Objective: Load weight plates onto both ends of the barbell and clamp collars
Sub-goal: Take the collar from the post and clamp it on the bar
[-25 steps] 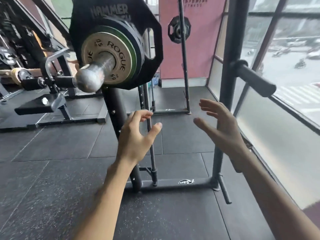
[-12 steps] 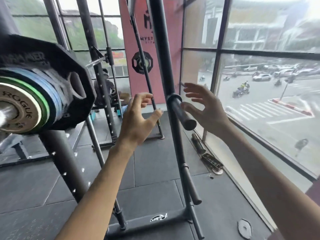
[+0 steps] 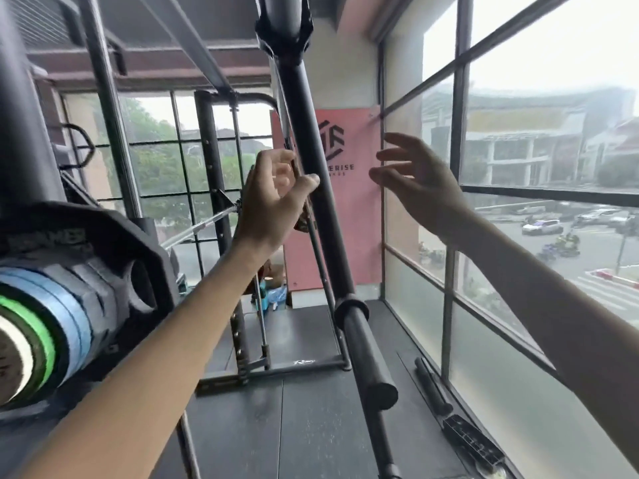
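Pink banner (image 3: 349,236) reads "ERISE"; left hand (image 3: 273,205), right hand (image 3: 425,188) raised, empty.

The one view comes from a wide-angle camera on the person's head, facing forward and roughly level along the gym's window side. The left hand (image 3: 273,198) and right hand (image 3: 422,181) are raised at mid-frame, loose and holding nothing, with the forearms entering from the lower corners. Very near, at the lower left edge, is a blurred stack of black, blue and green round weight plates (image 3: 86,299). A slanted black steel rack post (image 3: 304,126) crosses the centre close ahead. Farther off hangs a pink wall banner (image 3: 349,202). A grid-framed glass window (image 3: 553,63) fills the right side, and dark rubber floor (image 3: 311,420) lies along the bottom.
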